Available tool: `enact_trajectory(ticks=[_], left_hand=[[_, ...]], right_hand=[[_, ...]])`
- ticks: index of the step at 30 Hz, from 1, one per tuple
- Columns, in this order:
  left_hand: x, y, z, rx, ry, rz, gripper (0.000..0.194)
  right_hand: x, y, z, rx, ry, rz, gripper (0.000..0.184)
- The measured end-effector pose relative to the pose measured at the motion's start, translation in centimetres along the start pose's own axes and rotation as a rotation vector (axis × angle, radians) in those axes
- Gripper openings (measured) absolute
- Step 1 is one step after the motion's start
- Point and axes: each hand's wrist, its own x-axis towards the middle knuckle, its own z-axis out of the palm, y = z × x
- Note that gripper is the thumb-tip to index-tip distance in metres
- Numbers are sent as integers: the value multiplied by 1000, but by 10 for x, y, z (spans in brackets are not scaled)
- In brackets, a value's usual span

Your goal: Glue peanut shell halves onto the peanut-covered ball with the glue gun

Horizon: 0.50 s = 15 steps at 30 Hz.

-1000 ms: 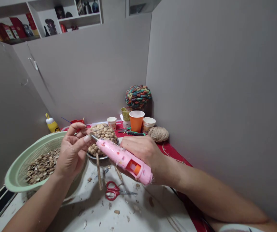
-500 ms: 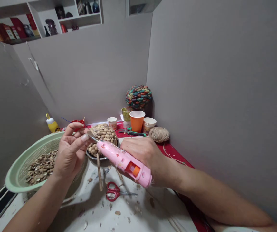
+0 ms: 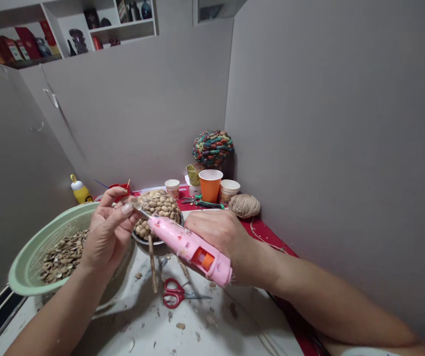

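My right hand (image 3: 216,230) is closed around a pink hot glue gun (image 3: 188,247), its metal nozzle pointing up and left. Between thumb and fingertips my left hand (image 3: 110,227) pinches a small nut shell (image 3: 134,201), and the nozzle tip reaches it. Just behind the nozzle, a ball covered in tan nut shells (image 3: 160,205) rests in a metal bowl (image 3: 158,243). To the left of my left hand stands a green colander (image 3: 21,277) with many loose shells (image 3: 62,259) in it.
Red-handled scissors (image 3: 175,295) and a thin stick (image 3: 153,267) lie on the littered white board (image 3: 142,321). Further back are an orange cup (image 3: 210,188), paper cups (image 3: 229,190), pliers (image 3: 208,203), a twine ball (image 3: 245,205), a multicoloured ball (image 3: 212,147) and a yellow bottle (image 3: 81,192).
My left thumb has shifted slightly left and up at the nozzle tip, showing more of the shell. The glue gun and right hand have hardly moved.
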Motion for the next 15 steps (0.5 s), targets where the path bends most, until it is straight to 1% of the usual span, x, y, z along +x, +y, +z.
enact_trajectory(ticks=[3,9,12,14,15], left_hand=[[0,2,0,-22,7,-40,37],[0,5,-5,-103,-4,-142,39],[2,6,-8,-137,16,-166,35],[3,9,-7,-141,34,-141,32],[4,11,-6,-137,40,-127,31]], right_hand=[[-1,0,0,-15,1,7,28],[-1,1,1,-129,27,9,29],[0,2,-2,-156,71,21,29],[3,3,-6,-135,108,75,30],[4,4,-9,-100,124,131,30]])
